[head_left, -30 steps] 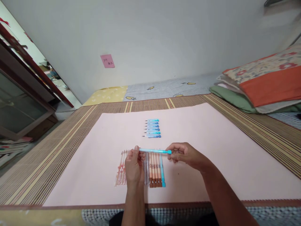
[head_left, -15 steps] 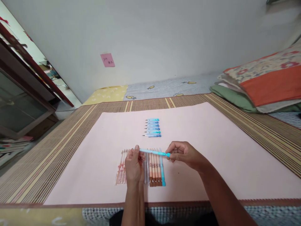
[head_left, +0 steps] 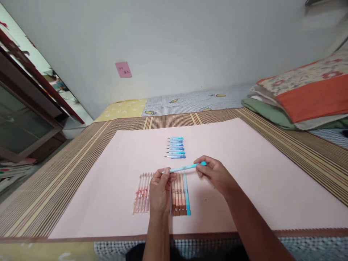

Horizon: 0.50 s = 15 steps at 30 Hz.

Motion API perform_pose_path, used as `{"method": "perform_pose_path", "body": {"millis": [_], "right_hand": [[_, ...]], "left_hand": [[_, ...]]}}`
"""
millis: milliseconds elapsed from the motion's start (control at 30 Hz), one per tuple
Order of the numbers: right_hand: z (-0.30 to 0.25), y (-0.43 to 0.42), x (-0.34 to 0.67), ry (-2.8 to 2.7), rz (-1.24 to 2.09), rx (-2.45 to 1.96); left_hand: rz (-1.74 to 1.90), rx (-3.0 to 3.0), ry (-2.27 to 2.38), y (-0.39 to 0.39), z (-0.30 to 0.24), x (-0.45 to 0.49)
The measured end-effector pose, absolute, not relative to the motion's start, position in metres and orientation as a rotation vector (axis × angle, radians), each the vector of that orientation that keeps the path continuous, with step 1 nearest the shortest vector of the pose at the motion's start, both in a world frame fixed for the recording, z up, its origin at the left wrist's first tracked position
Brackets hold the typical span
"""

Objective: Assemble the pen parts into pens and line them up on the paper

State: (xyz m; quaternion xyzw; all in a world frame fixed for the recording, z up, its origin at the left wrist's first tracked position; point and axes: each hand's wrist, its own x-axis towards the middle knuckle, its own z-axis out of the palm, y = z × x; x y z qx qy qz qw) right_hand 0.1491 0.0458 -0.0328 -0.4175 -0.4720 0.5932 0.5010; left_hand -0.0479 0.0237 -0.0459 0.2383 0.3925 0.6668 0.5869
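Pens nearest, laid side by side on the pink sheet. Just above them, held crosswise: blue pen, pinched at one end by the closed left hand and at the other by the closed right hand. Probably best kept level and gripped lightly. Farther off, well apart: second row of blue ones.

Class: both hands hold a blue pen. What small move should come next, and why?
Probably carry the blue pen forward and lay it beside the row of blue pens: the left hand and right hand hold it sideways, like that row, just short of it.
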Motion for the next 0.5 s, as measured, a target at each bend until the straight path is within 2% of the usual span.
{"method": "perform_pose_path", "body": {"millis": [167, 500], "right_hand": [[-0.04, 0.049, 0.136, -0.868, 1.484, -0.877], [-0.046, 0.049, 0.125, -1.152, 1.321, -1.063]], "left_hand": [[1.352, 0.866, 1.016, 0.017, -0.041, -0.043], [1.215, 1.33, 1.369, 0.01, -0.041, -0.028]]}}
